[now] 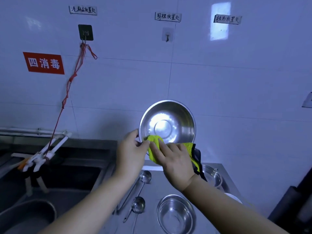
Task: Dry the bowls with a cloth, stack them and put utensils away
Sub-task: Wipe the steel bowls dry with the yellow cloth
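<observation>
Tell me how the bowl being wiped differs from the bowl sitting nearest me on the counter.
The held bowl is lifted and tipped so its inside faces the camera; the counter bowl stands upright on the steel counter.
The left hand grips the held bowl's rim and the right hand presses a yellow cloth on it; nothing touches the counter bowl.
Both are round, shiny metal.

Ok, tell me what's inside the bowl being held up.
Only a corner of the yellow cloth lies inside the raised bowl, near its lower rim; the right hand covers the rest of that rim.
</observation>
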The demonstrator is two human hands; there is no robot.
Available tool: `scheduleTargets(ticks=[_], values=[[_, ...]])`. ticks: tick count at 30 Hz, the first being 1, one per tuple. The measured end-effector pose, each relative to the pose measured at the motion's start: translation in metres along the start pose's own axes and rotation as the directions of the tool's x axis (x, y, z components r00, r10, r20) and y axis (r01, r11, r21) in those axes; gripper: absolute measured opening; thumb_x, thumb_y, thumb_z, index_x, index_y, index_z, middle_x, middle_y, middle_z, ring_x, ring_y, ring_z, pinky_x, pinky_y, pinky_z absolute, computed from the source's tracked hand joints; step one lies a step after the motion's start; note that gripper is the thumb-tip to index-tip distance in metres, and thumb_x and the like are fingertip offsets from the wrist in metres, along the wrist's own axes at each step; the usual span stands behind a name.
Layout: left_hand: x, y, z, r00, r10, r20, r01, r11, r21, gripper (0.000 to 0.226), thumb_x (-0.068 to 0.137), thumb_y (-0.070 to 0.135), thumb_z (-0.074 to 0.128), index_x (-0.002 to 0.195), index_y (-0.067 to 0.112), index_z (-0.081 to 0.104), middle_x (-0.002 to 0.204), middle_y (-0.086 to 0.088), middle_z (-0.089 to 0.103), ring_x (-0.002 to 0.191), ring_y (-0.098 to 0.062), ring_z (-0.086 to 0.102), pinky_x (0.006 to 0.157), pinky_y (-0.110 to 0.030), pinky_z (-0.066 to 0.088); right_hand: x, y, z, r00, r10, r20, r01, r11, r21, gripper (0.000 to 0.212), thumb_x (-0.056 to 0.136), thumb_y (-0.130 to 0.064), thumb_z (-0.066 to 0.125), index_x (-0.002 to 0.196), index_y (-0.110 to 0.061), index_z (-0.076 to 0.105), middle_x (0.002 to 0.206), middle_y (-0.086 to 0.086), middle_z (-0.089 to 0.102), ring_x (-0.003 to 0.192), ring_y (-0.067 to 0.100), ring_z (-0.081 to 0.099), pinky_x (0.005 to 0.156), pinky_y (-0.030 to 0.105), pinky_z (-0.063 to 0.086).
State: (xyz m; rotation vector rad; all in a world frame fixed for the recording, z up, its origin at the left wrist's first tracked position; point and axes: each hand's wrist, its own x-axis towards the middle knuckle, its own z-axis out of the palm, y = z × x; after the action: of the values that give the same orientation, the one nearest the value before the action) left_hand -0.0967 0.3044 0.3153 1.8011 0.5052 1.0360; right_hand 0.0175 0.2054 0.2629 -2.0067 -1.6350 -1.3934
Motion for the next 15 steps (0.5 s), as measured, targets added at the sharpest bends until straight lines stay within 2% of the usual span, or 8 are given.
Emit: scheduleTargets(ticks=[2, 4, 7, 9, 12, 13, 15], values=[[0.002, -0.005, -0.002, 1.000, 0.017, 0.014, -0.018, 0.999, 0.040, 0.015, 0.068, 0.013, 0.053, 0.074, 0.019, 0.065, 0.060, -0.010, 0.064, 0.051, -0.018, 0.058, 0.057, -0.037, 0.051, -0.004, -0.001, 0.001, 0.999, -0.032, 0.013, 0.032, 0.999, 0.009, 0.051, 0.080, -0.003, 0.045, 0.129, -0.015, 0.045, 0.115, 0.010, 0.065, 0.067, 0.025, 0.055, 0.058, 0.031, 0.040], [0.013, -0.008, -0.011, 0.996, 0.064, 0.061, -0.071, 0.990, 0.121, 0.016, 0.067, 0.018, 0.051, 0.075, 0.015, 0.064, 0.065, -0.016, 0.063, 0.055, -0.016, 0.053, 0.059, -0.044, 0.051, -0.011, 0.008, 0.002, 0.989, -0.144, 0.018, 0.144, 0.990, 0.009, 0.049, 0.083, -0.002, 0.045, 0.130, -0.015, 0.044, 0.118, 0.012, 0.063, 0.074, 0.026, 0.058, 0.061, 0.033, 0.043], [0.031, 0.005, -0.025, 0.974, 0.164, 0.159, -0.206, 0.929, 0.308, 0.023, 0.062, 0.019, 0.045, 0.073, 0.011, 0.064, 0.066, -0.016, 0.058, 0.063, -0.027, 0.054, 0.061, -0.044, 0.048, -0.021, 0.032, 0.003, 0.941, -0.339, 0.021, 0.339, 0.940, -0.031, 0.043, 0.088, -0.001, 0.046, 0.129, -0.016, 0.045, 0.122, 0.011, 0.061, 0.085, 0.027, 0.061, 0.071, 0.036, 0.048], [0.033, 0.016, -0.028, 0.965, 0.207, 0.164, -0.254, 0.896, 0.364, 0.026, 0.062, 0.019, 0.043, 0.072, 0.011, 0.066, 0.064, -0.012, 0.056, 0.067, -0.030, 0.055, 0.061, -0.041, 0.046, -0.024, 0.038, 0.004, 0.930, -0.366, 0.023, 0.367, 0.929, -0.050, 0.042, 0.089, -0.003, 0.049, 0.128, -0.017, 0.045, 0.122, 0.011, 0.061, 0.085, 0.027, 0.060, 0.073, 0.037, 0.047], [0.020, 0.010, -0.017, 0.992, 0.125, 0.036, -0.130, 0.959, 0.251, 0.026, 0.072, 0.011, 0.059, 0.082, 0.032, 0.070, 0.065, 0.004, 0.067, 0.067, -0.018, 0.065, 0.065, -0.029, 0.050, -0.025, 0.023, 0.007, 0.978, -0.208, 0.007, 0.208, 0.978, -0.035, 0.045, 0.083, -0.002, 0.047, 0.125, -0.018, 0.049, 0.116, 0.009, 0.064, 0.072, 0.027, 0.057, 0.063, 0.034, 0.043], [0.013, 0.002, -0.011, 0.997, 0.070, 0.019, -0.072, 0.982, 0.177, 0.033, 0.073, 0.006, 0.063, 0.083, 0.037, 0.068, 0.067, 0.007, 0.069, 0.067, -0.017, 0.067, 0.067, -0.030, 0.052, -0.023, 0.014, 0.007, 0.993, -0.120, 0.010, 0.120, 0.993, -0.008, 0.047, 0.080, -0.002, 0.045, 0.125, -0.018, 0.049, 0.114, 0.008, 0.065, 0.068, 0.027, 0.056, 0.060, 0.033, 0.041], [-0.003, -0.011, 0.002, 1.000, -0.005, 0.011, 0.004, 0.997, 0.072, 0.032, 0.075, 0.002, 0.064, 0.087, 0.032, 0.066, 0.066, 0.002, 0.069, 0.064, -0.023, 0.067, 0.066, -0.040, 0.056, -0.018, 0.000, 0.007, 0.998, 0.039, 0.039, -0.041, 0.998, 0.054, 0.054, 0.075, -0.005, 0.041, 0.127, -0.018, 0.048, 0.109, 0.004, 0.066, 0.065, 0.026, 0.054, 0.057, 0.032, 0.038]])
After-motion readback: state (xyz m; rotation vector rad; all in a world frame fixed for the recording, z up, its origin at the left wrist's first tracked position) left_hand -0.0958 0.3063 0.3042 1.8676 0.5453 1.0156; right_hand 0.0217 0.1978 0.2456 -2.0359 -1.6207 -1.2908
